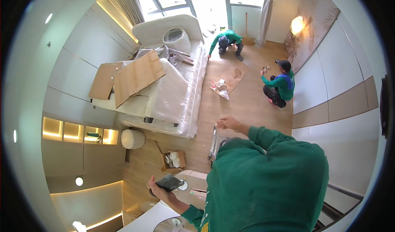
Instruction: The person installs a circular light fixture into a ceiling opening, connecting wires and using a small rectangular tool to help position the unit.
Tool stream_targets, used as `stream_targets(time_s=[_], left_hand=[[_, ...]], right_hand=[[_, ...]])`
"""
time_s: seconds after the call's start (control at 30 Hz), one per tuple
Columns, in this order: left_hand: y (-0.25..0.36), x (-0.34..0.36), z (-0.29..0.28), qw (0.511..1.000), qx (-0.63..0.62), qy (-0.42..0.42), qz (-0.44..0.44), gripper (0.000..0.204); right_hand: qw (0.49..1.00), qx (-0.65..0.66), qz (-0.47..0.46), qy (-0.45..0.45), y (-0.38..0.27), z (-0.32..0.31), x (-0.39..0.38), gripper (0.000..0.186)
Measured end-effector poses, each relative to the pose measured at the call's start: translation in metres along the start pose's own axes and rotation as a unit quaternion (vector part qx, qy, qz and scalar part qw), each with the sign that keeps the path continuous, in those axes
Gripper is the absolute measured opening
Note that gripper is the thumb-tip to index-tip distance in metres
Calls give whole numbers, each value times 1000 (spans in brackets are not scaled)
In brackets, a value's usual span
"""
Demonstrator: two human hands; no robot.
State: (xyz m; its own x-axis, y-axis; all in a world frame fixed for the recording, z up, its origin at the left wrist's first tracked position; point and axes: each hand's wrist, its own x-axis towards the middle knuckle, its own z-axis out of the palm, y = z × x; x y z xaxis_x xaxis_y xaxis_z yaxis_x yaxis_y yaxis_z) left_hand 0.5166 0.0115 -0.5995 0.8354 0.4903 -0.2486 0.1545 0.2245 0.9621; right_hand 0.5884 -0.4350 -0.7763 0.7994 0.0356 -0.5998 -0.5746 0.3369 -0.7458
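Note:
My left hand [163,194] is at the lower middle, its fingers closed on a dark grey flat piece [169,182] with a worn, scuffed surface; I cannot make out what kind it is. Just beyond that piece lies a white round disc [183,185] on a beige glossy top [191,198]. My right hand [229,124] reaches out at the centre with curled fingers. Under its fingertips rises a silver frame [213,144], partly hidden by my green-sleeved body; whether the fingers grip it or something small is unclear.
A plastic-wrapped bed [193,94] carries cardboard sheets [138,77] and wrapped furniture. One co-worker [227,42] bends beside it; another [281,83] squats at the right. Scraps lie on a floor board [234,77]. An open carton [168,166] and a white pouf [133,139] stand nearby.

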Motion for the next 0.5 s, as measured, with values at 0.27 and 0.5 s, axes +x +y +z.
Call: stream_targets(time_s=[0.27, 0.5], left_hand=[[4, -6, 1, 1000, -17, -1, 2, 46], [-15, -10, 13, 996, -77, 50, -22, 49]], right_hand=[[923, -278, -258, 56, -105, 76, -13, 26], [887, -333, -232, -220, -128, 171, -56, 34]])
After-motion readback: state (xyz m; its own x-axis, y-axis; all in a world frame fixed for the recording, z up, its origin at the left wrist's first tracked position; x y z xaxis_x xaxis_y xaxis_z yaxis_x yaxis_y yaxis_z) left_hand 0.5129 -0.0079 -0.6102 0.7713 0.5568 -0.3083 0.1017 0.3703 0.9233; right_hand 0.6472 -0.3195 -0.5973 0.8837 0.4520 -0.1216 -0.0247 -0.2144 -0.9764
